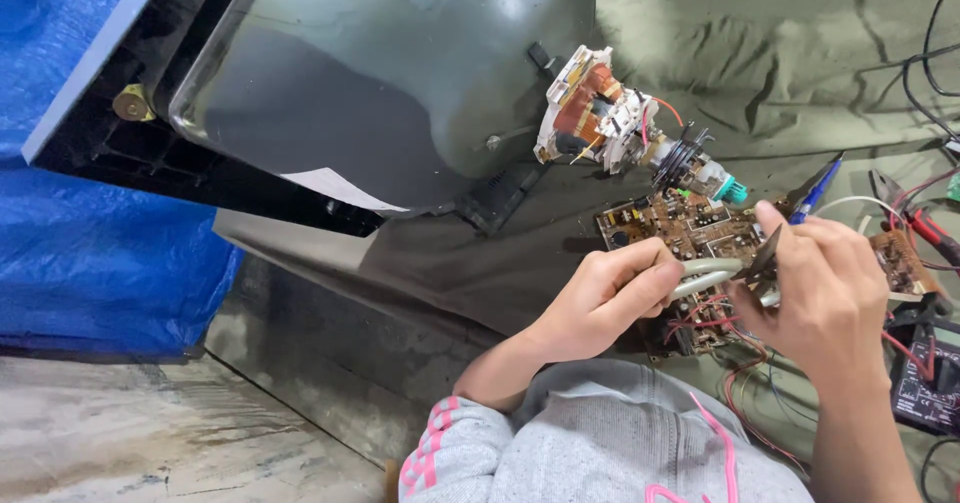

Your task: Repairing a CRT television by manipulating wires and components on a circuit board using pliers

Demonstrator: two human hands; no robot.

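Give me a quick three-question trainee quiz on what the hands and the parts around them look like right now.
1. True or false: the left hand and the right hand both close on the light-handled pliers above the brown circuit board.
2. Which way does the neck assembly with copper windings lie from the circuit board? A) up and left of it B) below it C) to its right
3. Fill in: the red-handled tool lies to the ____ of the right hand.

Key
1. True; each hand's grip is on or at the pliers.
2. A; it sits at the back of the grey picture tube.
3. Right, near the frame's edge.
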